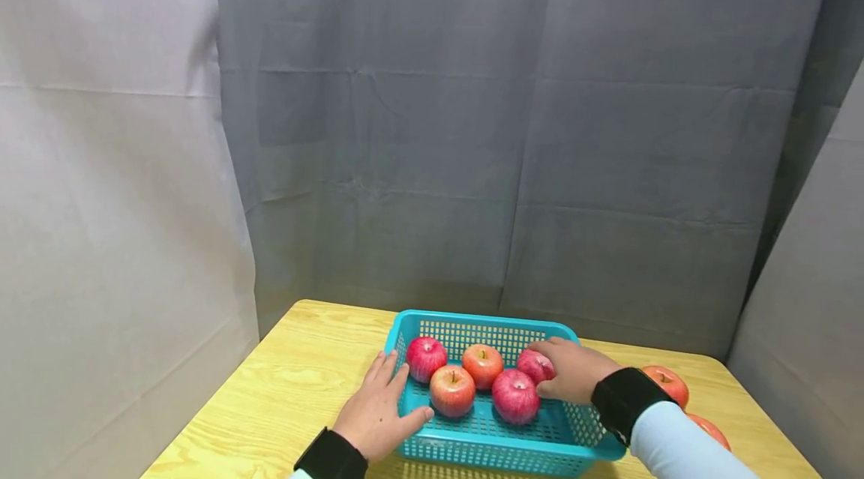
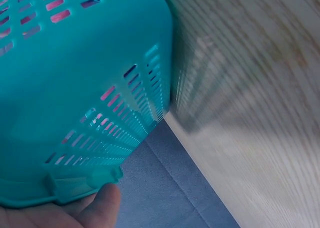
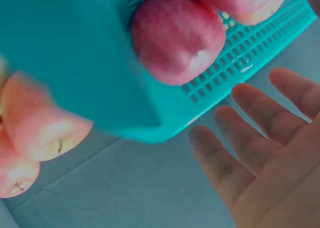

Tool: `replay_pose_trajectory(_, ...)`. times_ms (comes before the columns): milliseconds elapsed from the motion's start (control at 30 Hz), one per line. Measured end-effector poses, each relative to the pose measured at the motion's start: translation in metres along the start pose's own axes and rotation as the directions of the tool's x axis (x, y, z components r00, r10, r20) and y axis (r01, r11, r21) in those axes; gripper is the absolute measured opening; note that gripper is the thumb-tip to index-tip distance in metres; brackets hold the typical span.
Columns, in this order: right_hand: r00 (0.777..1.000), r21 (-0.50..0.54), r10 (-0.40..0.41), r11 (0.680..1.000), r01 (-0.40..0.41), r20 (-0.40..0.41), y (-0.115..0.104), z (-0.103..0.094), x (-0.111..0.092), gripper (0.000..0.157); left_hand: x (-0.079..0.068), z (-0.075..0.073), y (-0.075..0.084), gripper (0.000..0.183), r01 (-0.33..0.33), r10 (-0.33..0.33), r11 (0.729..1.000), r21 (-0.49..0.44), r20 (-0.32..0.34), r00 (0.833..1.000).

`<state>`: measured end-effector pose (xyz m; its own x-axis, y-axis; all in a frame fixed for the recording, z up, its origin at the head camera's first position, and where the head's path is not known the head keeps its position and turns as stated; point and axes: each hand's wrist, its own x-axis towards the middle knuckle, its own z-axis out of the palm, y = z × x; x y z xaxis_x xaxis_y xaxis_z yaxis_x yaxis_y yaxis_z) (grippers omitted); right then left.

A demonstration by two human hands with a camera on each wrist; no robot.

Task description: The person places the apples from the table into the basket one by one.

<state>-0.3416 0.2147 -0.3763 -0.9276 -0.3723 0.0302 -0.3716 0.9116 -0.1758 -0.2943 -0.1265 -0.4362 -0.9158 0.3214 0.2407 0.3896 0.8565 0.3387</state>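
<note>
A turquoise plastic basket [image 1: 493, 455] stands on the table and holds several apples, some dark red, some orange-red. My left hand [image 1: 381, 410] is at the basket's left side, fingers extended; the left wrist view shows fingertips touching the basket's rim [image 2: 75, 190]. Over the right part of the basket is my right hand [image 1: 575, 372], beside a dark red apple [image 1: 533, 366] that it partly hides. In the right wrist view the right hand's fingers are spread, with nothing in them, apart from the nearest dark red apple [image 3: 175, 40].
Outside the basket, to its right, orange-red apples [image 1: 667, 384] lie on the wooden table [image 1: 270, 396], partly behind my right forearm. A grey cloth [image 1: 439, 164] hangs behind the table, with pale cloth [image 1: 115, 239] on the left.
</note>
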Motion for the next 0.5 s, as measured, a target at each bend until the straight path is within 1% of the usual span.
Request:
replay_pose_trajectory(200,0.999,0.003,0.047,0.999,-0.047,0.014,0.018,-0.008,-0.013,0.073,0.001,-0.002,0.000,0.095,-0.004,0.004,1.000,-0.008,-0.005,1.000)
replay_pose_trajectory(433,0.998,0.007,0.059,0.998,-0.059,0.007,0.045,-0.013,-0.031,0.067,0.001,0.000,0.001,0.095,0.003,-0.003,1.000,-0.009,0.012,1.000)
replay_pose_trajectory(500,0.997,0.024,0.080,0.996,-0.081,0.012,0.052,-0.014,-0.037,0.065,0.001,0.000,0.001,0.095,0.009,-0.009,1.000,-0.008,0.015,1.000)
